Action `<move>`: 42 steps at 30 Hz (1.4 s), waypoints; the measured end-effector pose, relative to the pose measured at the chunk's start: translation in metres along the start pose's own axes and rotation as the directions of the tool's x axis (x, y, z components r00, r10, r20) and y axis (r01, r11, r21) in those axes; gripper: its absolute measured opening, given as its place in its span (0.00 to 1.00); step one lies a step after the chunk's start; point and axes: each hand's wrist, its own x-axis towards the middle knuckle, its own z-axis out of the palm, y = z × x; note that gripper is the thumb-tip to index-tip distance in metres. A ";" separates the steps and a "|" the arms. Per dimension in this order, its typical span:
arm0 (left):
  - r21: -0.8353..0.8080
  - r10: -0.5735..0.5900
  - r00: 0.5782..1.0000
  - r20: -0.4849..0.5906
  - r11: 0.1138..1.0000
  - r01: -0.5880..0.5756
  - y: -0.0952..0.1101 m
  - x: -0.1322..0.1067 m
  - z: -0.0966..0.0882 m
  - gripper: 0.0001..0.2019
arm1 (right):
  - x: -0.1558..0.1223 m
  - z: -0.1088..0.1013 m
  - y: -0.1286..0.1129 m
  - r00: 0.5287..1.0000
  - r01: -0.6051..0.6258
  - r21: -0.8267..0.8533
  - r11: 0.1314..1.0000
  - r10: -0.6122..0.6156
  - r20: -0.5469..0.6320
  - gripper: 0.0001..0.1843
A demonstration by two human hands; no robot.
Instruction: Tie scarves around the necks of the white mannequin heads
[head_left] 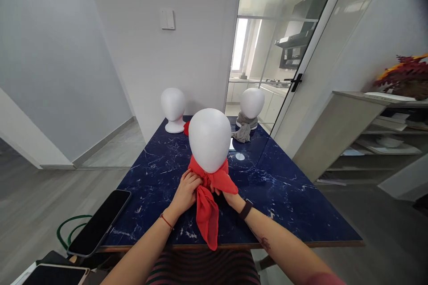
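Red scarf (207, 220) around neck of white mannequin head (210, 138), toward near edge of bench (284, 205), about midway along. Left hand (187, 190): bent fingers holding scarf at gathered front. Right hand (230, 197): partly hidden behind scarf; grip cannot be told. Far left corner: second head (173, 103). Far right corner: third head (252, 102), grey scarf (244, 133) about neck.

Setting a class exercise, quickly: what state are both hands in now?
Left hand: curled closed on the red scarf.
Right hand: partly hidden behind the red scarf; grip cannot be told.
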 end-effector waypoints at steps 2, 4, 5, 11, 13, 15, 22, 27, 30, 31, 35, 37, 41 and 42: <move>0.024 0.018 1.000 -0.007 1.000 -0.017 0.000 0.000 0.000 0.09 | 0.000 -0.003 0.003 0.996 0.050 -0.152 0.987 -0.061 -0.064 0.24; 0.039 0.030 0.999 -0.011 0.999 -0.030 0.000 0.000 0.000 0.09 | 0.000 -0.005 0.003 0.976 0.117 -0.370 0.922 -0.175 -0.126 0.16; 0.043 0.036 0.999 -0.015 0.998 -0.036 0.000 0.000 0.000 0.09 | -0.001 -0.005 0.002 0.963 0.146 -0.466 0.873 -0.233 -0.136 0.14; 0.034 0.045 0.998 -0.053 0.999 -0.043 -0.001 -0.002 -0.001 0.05 | -0.009 -0.003 -0.014 0.918 0.311 -0.620 0.720 -0.396 0.002 0.10; 0.030 0.032 0.998 -0.055 0.999 -0.030 -0.001 -0.003 -0.001 0.05 | -0.011 -0.002 -0.015 0.911 0.366 -0.663 0.654 -0.398 0.110 0.10; 0.021 0.021 0.998 -0.056 1.000 -0.020 -0.001 -0.003 0.000 0.06 | -0.012 -0.001 -0.013 0.888 0.430 -0.720 0.545 -0.396 0.232 0.11; 0.004 0.037 0.999 -0.036 0.999 -0.037 0.002 -0.003 0.002 0.08 | -0.012 0.004 -0.017 0.886 0.404 -0.799 0.445 -0.407 0.222 0.11; -0.058 -0.004 0.998 -0.061 0.998 0.001 0.003 -0.004 0.002 0.09 | -0.014 0.005 -0.020 0.884 0.404 -0.770 0.494 -0.428 0.189 0.08; -0.052 -0.014 1.000 -0.009 0.999 0.014 0.003 -0.004 0.002 0.09 | -0.017 0.007 -0.011 0.855 0.446 -0.784 0.432 -0.465 0.231 0.09; -0.040 -0.011 1.000 0.006 0.999 0.012 0.002 -0.005 0.002 0.09 | -0.017 0.008 -0.008 0.851 0.455 -0.791 0.409 -0.461 0.252 0.09; 0.007 -0.022 1.000 0.015 1.000 0.022 0.000 -0.005 0.006 0.07 | -0.016 0.012 -0.007 0.887 0.434 -0.794 0.426 -0.354 0.296 0.10; 0.023 -0.033 0.999 0.000 0.999 0.033 0.000 -0.005 0.007 0.07 | -0.016 0.013 -0.014 0.917 0.389 -0.790 0.474 -0.279 0.284 0.11; 0.069 -0.056 0.997 -0.047 0.996 0.060 0.002 -0.005 0.008 0.08 | -0.019 0.015 -0.024 0.939 0.337 -0.797 0.502 -0.244 0.243 0.09; 0.072 -0.064 0.996 -0.063 0.995 0.069 0.003 -0.005 0.008 0.08 | -0.020 0.016 -0.022 0.938 0.333 -0.794 0.508 -0.259 0.228 0.09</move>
